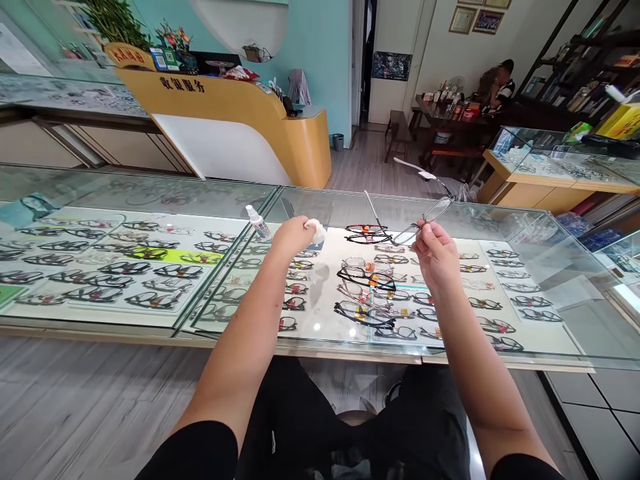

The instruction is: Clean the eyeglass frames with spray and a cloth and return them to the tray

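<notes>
Countertop (320,320), right grip (438,257) pinching eyeglasses (438,210), front slanting away rightward, temples leftward, left grip (290,237) clutching wad (319,233)

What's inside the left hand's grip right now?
A white wad, perhaps tissue or cloth, sticks out of the left hand. Whatever lies deeper in the grip is covered by the hand and can't be seen.

A curved, honey-coloured wooden reception desk (307,147) with a white front panel (220,150) stands before a pale turquoise wall (323,53). Grey wood-plank flooring (367,160) runs back to a cream wall (425,73) with framed pictures (463,20). Dark wooden shelves (565,67), dim at this distance, seemingly carry books.
</notes>
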`<state>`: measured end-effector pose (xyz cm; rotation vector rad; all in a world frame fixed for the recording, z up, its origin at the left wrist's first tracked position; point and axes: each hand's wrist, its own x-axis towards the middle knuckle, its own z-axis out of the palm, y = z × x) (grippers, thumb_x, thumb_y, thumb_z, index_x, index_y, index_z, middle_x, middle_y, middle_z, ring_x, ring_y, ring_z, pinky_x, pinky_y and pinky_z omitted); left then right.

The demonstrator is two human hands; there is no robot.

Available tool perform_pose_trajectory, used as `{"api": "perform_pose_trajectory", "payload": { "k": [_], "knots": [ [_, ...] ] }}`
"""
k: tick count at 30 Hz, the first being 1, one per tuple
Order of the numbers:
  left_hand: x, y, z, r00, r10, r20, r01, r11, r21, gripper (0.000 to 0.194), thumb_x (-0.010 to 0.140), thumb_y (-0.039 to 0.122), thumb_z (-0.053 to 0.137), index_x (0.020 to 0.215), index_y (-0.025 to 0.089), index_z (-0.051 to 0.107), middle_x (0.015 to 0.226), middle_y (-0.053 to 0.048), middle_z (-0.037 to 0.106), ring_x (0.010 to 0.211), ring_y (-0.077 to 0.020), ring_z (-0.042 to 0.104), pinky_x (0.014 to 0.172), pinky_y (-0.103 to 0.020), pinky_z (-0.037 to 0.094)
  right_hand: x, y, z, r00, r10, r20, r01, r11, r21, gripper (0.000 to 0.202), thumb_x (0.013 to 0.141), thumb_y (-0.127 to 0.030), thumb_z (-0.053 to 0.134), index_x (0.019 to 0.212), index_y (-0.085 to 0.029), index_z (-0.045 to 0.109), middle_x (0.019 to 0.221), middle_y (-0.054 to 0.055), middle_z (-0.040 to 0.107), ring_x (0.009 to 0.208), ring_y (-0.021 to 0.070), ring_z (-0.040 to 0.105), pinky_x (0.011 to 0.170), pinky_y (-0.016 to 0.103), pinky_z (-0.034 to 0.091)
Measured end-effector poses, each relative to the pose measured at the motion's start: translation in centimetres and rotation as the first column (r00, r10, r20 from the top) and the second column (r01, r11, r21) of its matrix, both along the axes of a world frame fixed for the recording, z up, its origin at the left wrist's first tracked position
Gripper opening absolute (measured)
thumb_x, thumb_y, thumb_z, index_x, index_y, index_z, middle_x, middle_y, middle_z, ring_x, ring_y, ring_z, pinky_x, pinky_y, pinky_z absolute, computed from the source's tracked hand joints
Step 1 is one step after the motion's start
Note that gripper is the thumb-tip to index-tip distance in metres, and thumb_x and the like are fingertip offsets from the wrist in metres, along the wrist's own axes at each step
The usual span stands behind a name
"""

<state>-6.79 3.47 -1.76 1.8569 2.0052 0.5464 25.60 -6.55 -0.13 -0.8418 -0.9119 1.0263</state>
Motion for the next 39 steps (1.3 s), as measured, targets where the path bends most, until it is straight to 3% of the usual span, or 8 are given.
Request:
{"api": "perform_pose_trajectory", "payload": {
  "k": [6, 10, 15, 20, 27, 30, 33, 39],
  "knots": [
    [0.0, -0.5, 0.2, 0.985, -0.148, -0.094, 0.131, 0.978, -0.163, 0.023, 0.08, 0.041, 0.075, 0.092, 0.021, 0.079, 0.107, -0.014, 0.079, 0.101, -0.0327, 0.07, 0.083, -0.033, 0.047, 0.1, 0.0, -0.9, 0.968, -0.143, 0.205, 0.117, 0.984, 0.136, 0.023, 0.094, -0.049, 0.081, 0.098, -0.026, 0.076, 0.106, 0.002, 0.072, 0.084, 0.0153, 0.057, 0.077, 0.03, 0.046],
    [0.6, -1.5, 1.0, 0.991, -0.077, -0.109, 0.093, 0.985, 0.145, 0.055, 0.093, 0.05, 0.066, 0.137, 0.018, 0.073, 0.128, -0.018, 0.068, 0.116, -0.0354, 0.066, 0.099, -0.041, 0.051, 0.1, -0.2, -1.1, 0.846, -0.307, 0.437, 0.168, 0.93, 0.328, 0.016, 0.103, -0.042, 0.069, 0.099, -0.027, 0.07, 0.112, 0.005, 0.068, 0.108, 0.0221, 0.061, 0.085, 0.035, 0.046],
    [3.3, -3.8, 2.4, 0.954, -0.299, 0.008, 0.208, 0.684, 0.699, 0.055, 0.108, 0.042, 0.052, 0.158, 0.021, 0.059, 0.108, -0.009, 0.065, 0.095, -0.0225, 0.062, 0.095, -0.035, 0.053, -0.2, -0.5, -0.9, 0.659, -0.345, 0.668, 0.022, 0.897, 0.441, 0.015, 0.111, -0.036, 0.053, 0.108, -0.027, 0.066, 0.114, 0.008, 0.07, 0.112, 0.0263, 0.06, 0.099, 0.044, 0.045],
    [5.2, -6.5, 4.7, 0.824, -0.536, -0.182, 0.471, 0.472, 0.745, 0.049, 0.113, 0.038, 0.05, 0.159, 0.024, 0.059, 0.099, -0.005, 0.066, 0.082, -0.0178, 0.061, 0.081, -0.032, 0.05, -0.3, -1.9, 1.7, 0.379, -0.328, 0.865, -0.122, 0.909, 0.399, 0.02, 0.113, -0.034, 0.046, 0.11, -0.025, 0.064, 0.121, 0.01, 0.072, 0.113, 0.0303, 0.059, 0.101, 0.05, 0.044],
    [4.7, -9.2, 8.6, 0.782, -0.511, -0.356, 0.539, 0.27, 0.798, 0.029, 0.112, 0.035, 0.057, 0.127, 0.024, 0.078, 0.087, -0.004, 0.075, 0.078, -0.0175, 0.066, 0.075, -0.032, 0.048, -1.3, -6.1, 9.7, 0.093, -0.291, 0.952, -0.299, 0.904, 0.305, 0.019, 0.111, -0.026, 0.046, 0.104, -0.025, 0.064, 0.124, 0.009, 0.074, 0.118, 0.0321, 0.057, 0.1, 0.051, 0.043],
    [4.3, -10.7, 9.6, 0.791, -0.479, -0.381, 0.517, 0.189, 0.835, 0.021, 0.109, 0.031, 0.061, 0.11, 0.023, 0.081, 0.081, -0.002, 0.078, 0.07, -0.0159, 0.066, 0.07, -0.031, 0.047, -1.8, -7.4, 11.8, 0.133, -0.259, 0.957, -0.337, 0.896, 0.289, 0.019, 0.111, -0.026, 0.048, 0.099, -0.025, 0.064, 0.119, 0.009, 0.074, 0.114, 0.031, 0.058, 0.101, 0.051, 0.044],
    [4.0, -12.4, 10.0, 0.854, -0.404, -0.328, 0.409, 0.132, 0.903, 0.017, 0.106, 0.027, 0.064, 0.101, 0.022, 0.08, 0.07, 0.0, 0.075, 0.059, -0.0142, 0.062, 0.062, -0.03, 0.043, -1.4, -8.7, 12.6, 0.335, -0.198, 0.921, -0.338, 0.887, 0.314, 0.018, 0.111, -0.033, 0.053, 0.106, -0.026, 0.069, 0.12, 0.006, 0.074, 0.116, 0.0282, 0.063, 0.106, 0.05, 0.046],
    [3.2, -16.2, 10.8, 0.922, -0.328, -0.204, 0.248, 0.099, 0.964, 0.011, 0.102, 0.019, 0.069, 0.102, 0.018, 0.08, 0.066, 0.0, 0.076, 0.057, -0.013, 0.067, 0.062, -0.027, 0.049, 0.0, -12.7, 11.0, 0.617, -0.267, 0.74, -0.061, 0.922, 0.383, 0.027, 0.104, -0.028, 0.056, 0.122, -0.031, 0.076, 0.105, 0.004, 0.067, 0.1, 0.0233, 0.063, 0.089, 0.042, 0.049]
  ]
}}
